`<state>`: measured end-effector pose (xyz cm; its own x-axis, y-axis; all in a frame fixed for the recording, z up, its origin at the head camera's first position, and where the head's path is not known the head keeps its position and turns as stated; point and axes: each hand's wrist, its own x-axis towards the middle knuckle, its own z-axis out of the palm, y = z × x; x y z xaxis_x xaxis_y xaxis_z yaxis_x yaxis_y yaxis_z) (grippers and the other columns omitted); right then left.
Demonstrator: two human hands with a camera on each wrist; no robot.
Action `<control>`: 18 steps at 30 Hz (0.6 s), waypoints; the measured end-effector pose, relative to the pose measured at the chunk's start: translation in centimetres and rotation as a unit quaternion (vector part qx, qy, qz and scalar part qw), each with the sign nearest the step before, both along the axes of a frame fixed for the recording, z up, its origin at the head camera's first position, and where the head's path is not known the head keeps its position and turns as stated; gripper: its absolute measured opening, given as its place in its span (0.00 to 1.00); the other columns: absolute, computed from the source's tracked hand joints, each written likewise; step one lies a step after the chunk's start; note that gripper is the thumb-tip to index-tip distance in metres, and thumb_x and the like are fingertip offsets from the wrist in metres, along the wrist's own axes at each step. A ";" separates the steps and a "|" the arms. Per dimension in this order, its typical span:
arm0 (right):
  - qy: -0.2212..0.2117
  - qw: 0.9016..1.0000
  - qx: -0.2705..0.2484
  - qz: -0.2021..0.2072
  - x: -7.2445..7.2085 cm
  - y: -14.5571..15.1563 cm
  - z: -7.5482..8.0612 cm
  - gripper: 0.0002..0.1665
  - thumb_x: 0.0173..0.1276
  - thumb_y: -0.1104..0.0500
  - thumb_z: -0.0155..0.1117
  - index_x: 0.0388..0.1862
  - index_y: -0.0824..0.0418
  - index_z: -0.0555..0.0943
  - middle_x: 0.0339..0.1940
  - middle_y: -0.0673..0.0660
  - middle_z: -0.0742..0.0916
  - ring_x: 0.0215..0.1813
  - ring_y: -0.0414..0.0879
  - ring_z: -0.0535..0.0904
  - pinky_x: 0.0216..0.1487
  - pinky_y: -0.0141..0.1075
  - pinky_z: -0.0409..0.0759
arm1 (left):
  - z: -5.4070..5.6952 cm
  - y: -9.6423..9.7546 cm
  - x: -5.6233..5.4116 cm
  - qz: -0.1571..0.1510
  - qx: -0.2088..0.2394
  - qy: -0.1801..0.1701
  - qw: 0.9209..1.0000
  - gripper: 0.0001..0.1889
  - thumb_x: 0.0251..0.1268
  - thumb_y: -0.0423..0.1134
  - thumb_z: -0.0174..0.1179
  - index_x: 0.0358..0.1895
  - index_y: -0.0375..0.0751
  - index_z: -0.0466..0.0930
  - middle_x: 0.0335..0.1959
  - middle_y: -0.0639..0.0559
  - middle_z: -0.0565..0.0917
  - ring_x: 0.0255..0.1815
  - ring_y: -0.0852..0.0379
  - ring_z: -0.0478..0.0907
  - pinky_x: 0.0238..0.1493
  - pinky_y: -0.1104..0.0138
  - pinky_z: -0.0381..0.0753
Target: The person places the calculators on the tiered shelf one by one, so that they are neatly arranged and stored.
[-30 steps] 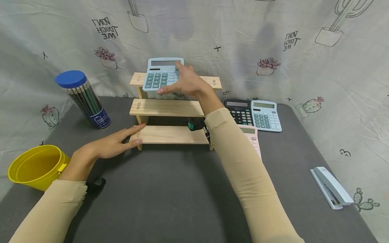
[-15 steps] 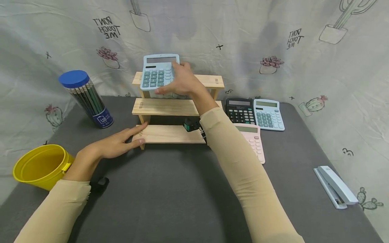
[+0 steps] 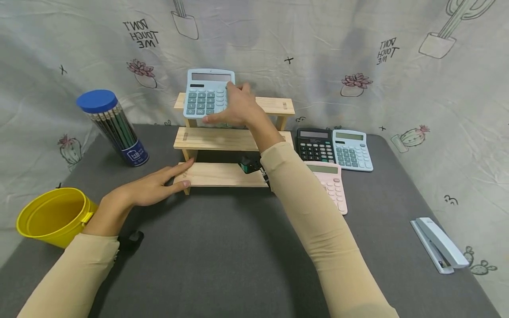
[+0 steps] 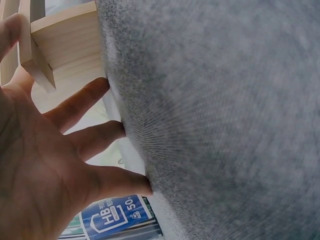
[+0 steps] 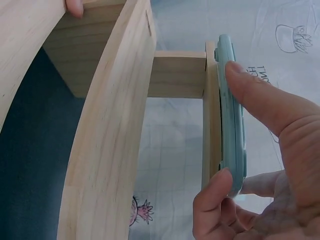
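A light blue calculator [image 3: 207,93] lies at the left end of the top plank of a three-tier wooden shelf [image 3: 222,175]. My right hand [image 3: 240,107] grips the calculator by its right side, thumb near the front corner. In the right wrist view, the calculator [image 5: 232,120] appears edge-on, flat along the top plank, with thumb and fingers on its edges. My left hand [image 3: 145,189] rests against the left end of the bottom plank, its fingers straight. Spread fingers of the left hand [image 4: 55,150] reach down to the grey cloth in the left wrist view.
Right of the shelf lie a black calculator [image 3: 316,145], another light blue calculator [image 3: 351,150] and a pink calculator [image 3: 331,187]. A stapler [image 3: 439,245] lies at far right. At left stand a pencil tub [image 3: 115,128] and a yellow bucket [image 3: 55,218].
My right hand has shifted the light blue calculator a little to the left along the top plank. The left hand stays at the shelf's lower left end.
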<state>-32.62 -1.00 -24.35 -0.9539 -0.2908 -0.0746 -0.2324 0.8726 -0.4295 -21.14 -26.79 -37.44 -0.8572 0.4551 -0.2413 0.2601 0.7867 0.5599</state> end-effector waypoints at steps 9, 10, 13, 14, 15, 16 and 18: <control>-0.001 1.000 0.009 -0.014 -0.1 0.1 -0.2 0.74 0.54 0.25 0.73 0.87 0.53 0.45 0.80 0.59 0.60 0.75 0.51 0.61 0.73 0.43 0.67 | 0.2 0.4 0.3 -0.002 0.005 -0.002 1.000 0.37 0.81 0.61 0.45 0.85 0.63 0.41 0.84 0.37 0.48 0.81 0.28 0.47 0.69 0.26 0.52; 0.000 1.000 0.013 -0.014 -0.1 0.1 -0.2 0.74 0.55 0.25 0.73 0.87 0.53 0.45 0.80 0.59 0.61 0.75 0.51 0.61 0.73 0.43 0.66 | 0.2 0.5 0.2 -0.002 0.006 -0.001 1.000 0.37 0.82 0.61 0.45 0.85 0.64 0.41 0.84 0.37 0.48 0.81 0.28 0.48 0.69 0.26 0.52; 0.003 1.000 0.016 -0.013 0.0 0.1 -0.1 0.73 0.55 0.24 0.71 0.87 0.54 0.46 0.80 0.59 0.61 0.76 0.52 0.60 0.74 0.43 0.65 | 0.2 0.5 0.1 0.000 0.004 -0.002 1.000 0.37 0.81 0.62 0.45 0.85 0.64 0.41 0.84 0.37 0.48 0.81 0.28 0.47 0.69 0.26 0.51; 0.004 1.000 0.016 -0.013 0.0 0.1 -0.1 0.73 0.55 0.24 0.71 0.86 0.54 0.46 0.80 0.59 0.61 0.76 0.52 0.60 0.74 0.42 0.65 | 0.2 0.4 0.1 0.001 0.004 -0.003 1.000 0.37 0.81 0.62 0.45 0.85 0.64 0.41 0.84 0.37 0.48 0.81 0.28 0.46 0.69 0.26 0.51; 0.005 1.000 0.016 -0.012 0.0 0.1 0.0 0.73 0.55 0.24 0.71 0.86 0.55 0.47 0.80 0.59 0.61 0.76 0.52 0.60 0.74 0.43 0.65 | 0.3 0.4 0.0 0.002 0.004 -0.004 1.000 0.37 0.81 0.62 0.45 0.85 0.64 0.41 0.84 0.36 0.47 0.81 0.28 0.46 0.69 0.26 0.51; 0.007 1.000 0.016 -0.010 0.0 0.1 0.0 0.72 0.56 0.24 0.71 0.86 0.55 0.47 0.80 0.59 0.61 0.75 0.52 0.61 0.74 0.42 0.65 | 0.3 0.4 0.0 0.001 0.003 -0.005 1.000 0.37 0.81 0.62 0.45 0.85 0.63 0.41 0.84 0.36 0.47 0.81 0.28 0.46 0.69 0.26 0.51; 0.005 1.000 0.015 -0.010 0.1 0.2 0.0 0.73 0.56 0.24 0.70 0.86 0.55 0.46 0.80 0.59 0.61 0.75 0.51 0.61 0.74 0.42 0.65 | 0.3 0.4 0.0 0.001 0.003 -0.007 1.000 0.37 0.81 0.62 0.45 0.85 0.63 0.41 0.84 0.36 0.47 0.81 0.27 0.45 0.69 0.26 0.50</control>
